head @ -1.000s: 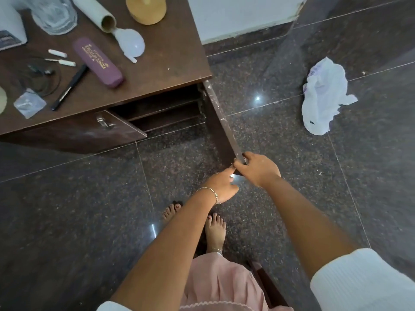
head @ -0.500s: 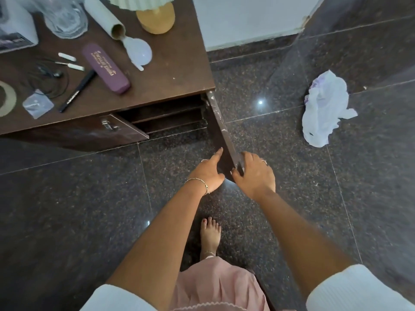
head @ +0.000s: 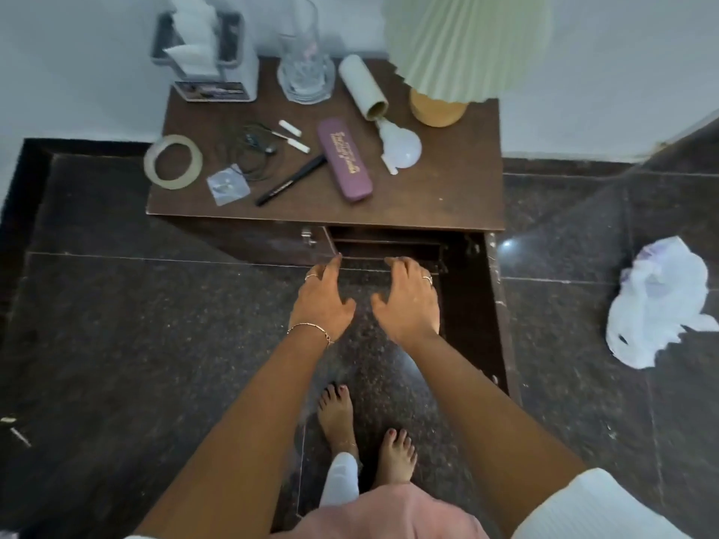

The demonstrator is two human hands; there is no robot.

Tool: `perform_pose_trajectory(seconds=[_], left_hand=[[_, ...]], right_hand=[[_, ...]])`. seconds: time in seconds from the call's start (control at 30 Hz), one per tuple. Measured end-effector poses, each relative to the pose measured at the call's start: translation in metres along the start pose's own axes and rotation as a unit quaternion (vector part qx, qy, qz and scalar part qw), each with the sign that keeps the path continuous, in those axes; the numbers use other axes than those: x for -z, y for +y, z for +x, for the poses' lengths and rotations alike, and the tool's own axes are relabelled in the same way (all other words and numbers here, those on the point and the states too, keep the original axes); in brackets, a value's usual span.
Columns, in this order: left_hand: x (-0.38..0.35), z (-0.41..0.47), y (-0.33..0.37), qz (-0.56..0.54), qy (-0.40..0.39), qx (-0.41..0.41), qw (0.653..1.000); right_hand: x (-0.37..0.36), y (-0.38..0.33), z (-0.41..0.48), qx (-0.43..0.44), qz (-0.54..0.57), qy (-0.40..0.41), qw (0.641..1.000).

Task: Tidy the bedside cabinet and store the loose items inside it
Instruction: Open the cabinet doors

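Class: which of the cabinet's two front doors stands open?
The right-hand door, swung out toward the person; the left door with the metal handle stays shut.

The bedside cabinet (head: 439,188) is showing a dark brown wood-look top with a dull, faintly scuffed sheen, while the floor (head: 116,344) is gleaming as polished speckled stone. A clear glass (head: 305,77) is glinting beside a matt cardboard tube (head: 362,87), a pleated lamp shade (head: 463,40) and a smooth frosted bulb (head: 400,145). A crumpled thin plastic bag (head: 657,305) is looking crinkly, and the purple case (head: 344,163) is appearing matt with gilt lettering.
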State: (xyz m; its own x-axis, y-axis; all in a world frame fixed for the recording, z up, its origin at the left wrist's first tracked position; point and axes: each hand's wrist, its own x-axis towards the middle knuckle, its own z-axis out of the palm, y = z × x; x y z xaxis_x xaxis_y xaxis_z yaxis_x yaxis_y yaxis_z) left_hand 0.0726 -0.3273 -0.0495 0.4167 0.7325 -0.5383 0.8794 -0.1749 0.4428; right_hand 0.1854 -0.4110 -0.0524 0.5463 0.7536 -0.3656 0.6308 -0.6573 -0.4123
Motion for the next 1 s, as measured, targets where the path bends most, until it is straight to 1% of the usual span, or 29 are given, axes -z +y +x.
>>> perform_pose_trajectory(seconds=[0.13, 0.2, 0.23, 0.3, 0.37, 0.4, 0.43, 0.6, 0.73, 0.83, 0.9, 1.0], left_hand=[[0.024, 0.017, -0.038, 0.01, 0.039, 0.006, 0.999], [0.034, 0.026, -0.053, 0.018, 0.042, 0.013, 0.999], [0.038, 0.03, -0.06, 0.018, 0.041, 0.017, 0.999], [0.044, 0.04, -0.071, 0.012, 0.04, 0.019, 0.999], [0.048, 0.048, -0.078, 0.017, 0.036, 0.007, 0.999], [0.05, 0.052, -0.081, 0.023, 0.034, 0.002, 0.999], [0.052, 0.055, -0.084, 0.027, 0.031, 0.0, 0.999], [0.055, 0.062, -0.091, 0.003, 0.012, 0.003, 1.0], [0.051, 0.058, -0.093, -0.06, 0.015, 0.028, 0.998], [0.042, 0.048, -0.094, -0.109, 0.009, 0.061, 0.992], [0.035, 0.04, -0.095, -0.143, 0.009, 0.077, 0.987], [0.03, 0.033, -0.098, -0.183, 0.029, 0.079, 0.979]], right_hand=[[-0.024, -0.044, 0.038, 0.048, 0.016, -0.092, 0.994], [-0.038, -0.062, 0.058, 0.035, 0.081, -0.126, 0.988], [-0.045, -0.069, 0.067, 0.009, 0.134, -0.135, 0.982], [-0.054, -0.081, 0.081, -0.059, 0.263, -0.148, 0.952], [-0.059, -0.088, 0.09, -0.113, 0.376, -0.154, 0.907], [-0.06, -0.09, 0.094, -0.132, 0.403, -0.157, 0.892], [-0.062, -0.089, 0.1, -0.145, 0.413, -0.158, 0.885], [-0.079, -0.081, 0.116, -0.163, 0.389, -0.147, 0.895], [-0.077, -0.084, 0.104, -0.135, 0.369, -0.128, 0.911], [-0.089, -0.077, 0.09, -0.111, 0.318, -0.117, 0.934], [-0.091, -0.076, 0.077, -0.11, 0.283, -0.128, 0.944], [-0.085, -0.082, 0.061, -0.102, 0.244, -0.125, 0.956]])
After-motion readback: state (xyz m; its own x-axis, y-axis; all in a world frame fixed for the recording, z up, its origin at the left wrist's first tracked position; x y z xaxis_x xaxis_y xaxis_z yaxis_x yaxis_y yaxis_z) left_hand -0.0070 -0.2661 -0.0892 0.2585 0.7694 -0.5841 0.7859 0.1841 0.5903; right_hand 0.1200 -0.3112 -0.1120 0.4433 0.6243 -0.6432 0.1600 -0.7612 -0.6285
